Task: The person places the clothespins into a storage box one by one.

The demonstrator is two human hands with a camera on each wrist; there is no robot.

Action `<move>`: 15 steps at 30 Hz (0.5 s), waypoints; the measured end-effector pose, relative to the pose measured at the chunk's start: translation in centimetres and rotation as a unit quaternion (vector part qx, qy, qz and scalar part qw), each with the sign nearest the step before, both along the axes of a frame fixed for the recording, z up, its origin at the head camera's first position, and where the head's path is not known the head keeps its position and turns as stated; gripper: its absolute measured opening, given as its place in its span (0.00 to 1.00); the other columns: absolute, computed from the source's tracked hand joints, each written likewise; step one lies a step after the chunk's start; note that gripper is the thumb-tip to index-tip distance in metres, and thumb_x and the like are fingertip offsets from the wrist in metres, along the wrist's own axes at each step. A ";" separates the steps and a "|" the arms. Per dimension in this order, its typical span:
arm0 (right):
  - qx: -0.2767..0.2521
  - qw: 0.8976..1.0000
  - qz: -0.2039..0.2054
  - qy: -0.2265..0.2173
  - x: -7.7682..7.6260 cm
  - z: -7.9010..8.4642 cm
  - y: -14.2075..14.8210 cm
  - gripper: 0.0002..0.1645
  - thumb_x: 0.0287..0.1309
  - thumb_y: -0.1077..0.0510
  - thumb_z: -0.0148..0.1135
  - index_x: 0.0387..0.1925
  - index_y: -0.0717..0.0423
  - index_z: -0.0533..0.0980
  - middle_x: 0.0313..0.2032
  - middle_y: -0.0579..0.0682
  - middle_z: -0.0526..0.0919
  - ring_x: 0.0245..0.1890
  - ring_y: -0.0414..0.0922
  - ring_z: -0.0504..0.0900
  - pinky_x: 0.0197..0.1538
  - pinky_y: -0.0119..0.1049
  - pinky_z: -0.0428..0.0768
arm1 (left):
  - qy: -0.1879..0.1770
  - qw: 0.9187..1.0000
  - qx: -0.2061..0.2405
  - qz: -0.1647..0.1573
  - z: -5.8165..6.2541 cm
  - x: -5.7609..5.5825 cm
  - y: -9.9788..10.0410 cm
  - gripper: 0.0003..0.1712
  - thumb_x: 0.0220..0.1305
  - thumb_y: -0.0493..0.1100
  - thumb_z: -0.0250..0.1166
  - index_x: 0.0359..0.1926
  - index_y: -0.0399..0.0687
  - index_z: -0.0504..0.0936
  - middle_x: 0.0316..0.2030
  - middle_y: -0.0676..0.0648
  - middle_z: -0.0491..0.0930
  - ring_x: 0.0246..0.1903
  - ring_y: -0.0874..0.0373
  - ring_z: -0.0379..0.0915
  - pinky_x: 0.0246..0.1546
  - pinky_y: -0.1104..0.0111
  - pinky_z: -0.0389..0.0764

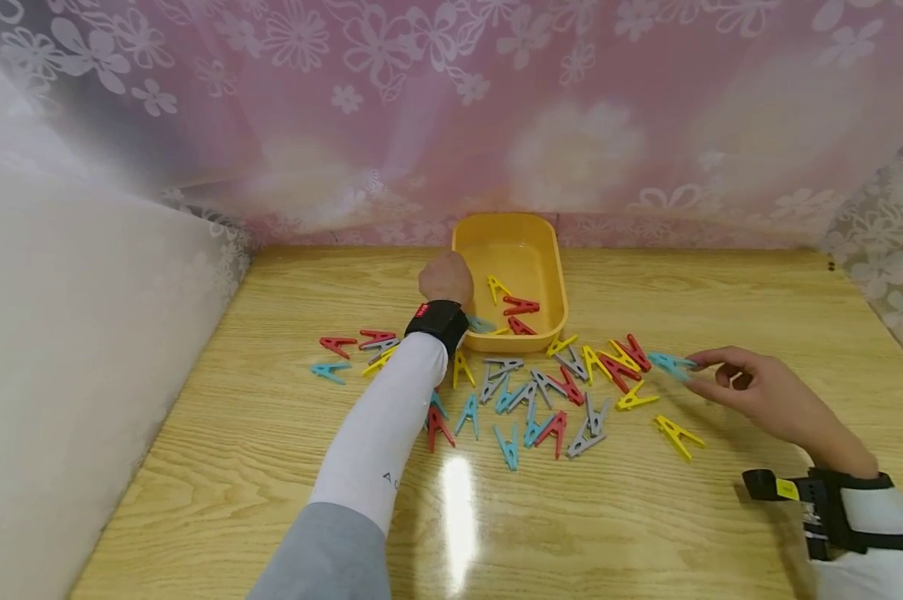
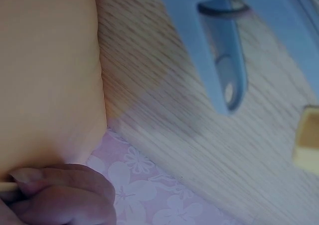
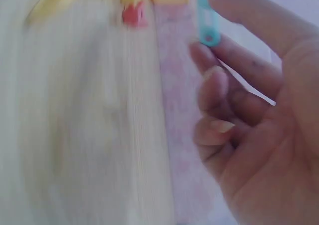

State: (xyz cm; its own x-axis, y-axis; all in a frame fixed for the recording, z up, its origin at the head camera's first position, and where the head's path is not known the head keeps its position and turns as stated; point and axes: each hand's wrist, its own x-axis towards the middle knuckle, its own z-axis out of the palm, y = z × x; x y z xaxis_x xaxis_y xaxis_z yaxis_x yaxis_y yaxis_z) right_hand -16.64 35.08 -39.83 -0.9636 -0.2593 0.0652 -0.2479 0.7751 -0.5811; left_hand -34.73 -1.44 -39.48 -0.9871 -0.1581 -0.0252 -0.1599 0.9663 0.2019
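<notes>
A yellow plastic tub [image 1: 522, 237] stands at the back of the table with several clothespins inside. My left hand [image 1: 447, 279] is at the tub's left edge, fingers curled; in the left wrist view, the left hand's fingers [image 2: 65, 195] grip a pale yellow rim. My right hand [image 1: 759, 396] pinches a light blue clothespin [image 1: 670, 365] between thumb and fingers, over the right end of the scattered pins. The right wrist view shows the same blue clothespin [image 3: 208, 20] at the fingertips, its upper part cut off.
Red, yellow, grey and blue clothespins [image 1: 522, 396] lie scattered before the tub, some under my left forearm. A yellow clothespin [image 1: 679, 437] lies apart near my right hand. A flowered pink cloth [image 1: 421, 150] hangs behind the wooden table [image 1: 609, 525].
</notes>
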 end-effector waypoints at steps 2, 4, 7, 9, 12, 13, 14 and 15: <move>-0.010 1.000 -0.005 0.016 -0.9 0.2 -1.2 0.19 0.61 0.53 0.64 0.52 0.55 0.77 0.29 0.48 0.74 0.24 0.41 0.71 0.28 0.31 0.69 | 0.000 1.000 -0.003 0.000 0.1 0.1 -0.1 0.16 0.73 0.46 0.50 0.42 0.46 0.83 0.35 0.48 0.83 0.33 0.56 0.80 0.29 0.65 0.80; -0.019 0.999 -0.011 0.031 -1.9 0.2 -2.4 0.20 0.61 0.52 0.64 0.52 0.54 0.77 0.29 0.49 0.74 0.25 0.42 0.71 0.28 0.32 0.68 | 0.001 1.000 -0.005 -0.001 0.1 0.1 -0.1 0.16 0.73 0.45 0.49 0.43 0.47 0.84 0.36 0.49 0.83 0.34 0.56 0.80 0.29 0.65 0.80; -0.042 0.998 -0.020 0.045 -3.4 0.3 -4.5 0.20 0.61 0.51 0.64 0.53 0.52 0.78 0.28 0.49 0.73 0.25 0.43 0.70 0.28 0.33 0.67 | 0.003 1.000 -0.010 -0.002 0.1 0.2 0.0 0.17 0.73 0.45 0.49 0.42 0.48 0.85 0.36 0.49 0.84 0.34 0.56 0.81 0.28 0.65 0.79; -0.056 0.997 -0.019 0.054 -4.2 0.5 -5.9 0.20 0.61 0.50 0.64 0.53 0.51 0.78 0.27 0.50 0.72 0.24 0.44 0.68 0.26 0.34 0.64 | 0.005 1.000 -0.011 -0.001 0.1 0.3 0.0 0.17 0.73 0.45 0.49 0.41 0.49 0.85 0.35 0.49 0.84 0.33 0.56 0.81 0.27 0.66 0.79; -0.078 0.995 -0.018 0.059 -5.3 1.0 -8.0 0.20 0.61 0.49 0.63 0.53 0.52 0.78 0.23 0.52 0.70 0.21 0.45 0.65 0.24 0.36 0.62 | 0.004 1.000 -0.010 0.003 0.2 0.4 0.0 0.17 0.73 0.45 0.49 0.40 0.50 0.85 0.34 0.50 0.84 0.32 0.57 0.81 0.26 0.66 0.79; -0.083 0.995 -0.016 0.060 -5.6 1.1 -8.6 0.21 0.61 0.48 0.63 0.53 0.52 0.78 0.22 0.52 0.69 0.19 0.45 0.65 0.23 0.36 0.61 | 0.004 1.000 -0.010 0.004 0.3 0.4 0.0 0.17 0.73 0.45 0.49 0.40 0.50 0.85 0.34 0.50 0.84 0.32 0.57 0.81 0.27 0.66 0.79; -0.085 0.995 -0.014 0.060 -5.9 1.3 -9.2 0.21 0.61 0.48 0.63 0.53 0.52 0.78 0.21 0.52 0.69 0.18 0.45 0.64 0.22 0.37 0.61 | 0.003 1.000 -0.009 0.006 0.4 0.4 0.0 0.17 0.73 0.45 0.49 0.40 0.50 0.85 0.34 0.50 0.84 0.32 0.57 0.81 0.27 0.67 0.79; -0.088 0.994 -0.015 0.058 -6.1 1.4 -9.8 0.21 0.61 0.47 0.63 0.52 0.52 0.78 0.20 0.53 0.68 0.16 0.45 0.63 0.20 0.37 0.61 | 0.003 1.000 -0.007 0.006 0.5 0.4 -0.1 0.17 0.73 0.45 0.49 0.40 0.50 0.85 0.34 0.50 0.84 0.32 0.57 0.80 0.27 0.67 0.79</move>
State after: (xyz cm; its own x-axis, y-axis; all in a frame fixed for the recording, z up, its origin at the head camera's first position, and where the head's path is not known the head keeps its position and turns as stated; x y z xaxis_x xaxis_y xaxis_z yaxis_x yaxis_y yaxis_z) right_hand -22.78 25.24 -38.41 -0.9541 -0.2054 0.2178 -0.2993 0.6720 -0.6774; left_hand -34.28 -1.51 -39.02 -0.9854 -0.1695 -0.0162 -0.1695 0.9673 0.1888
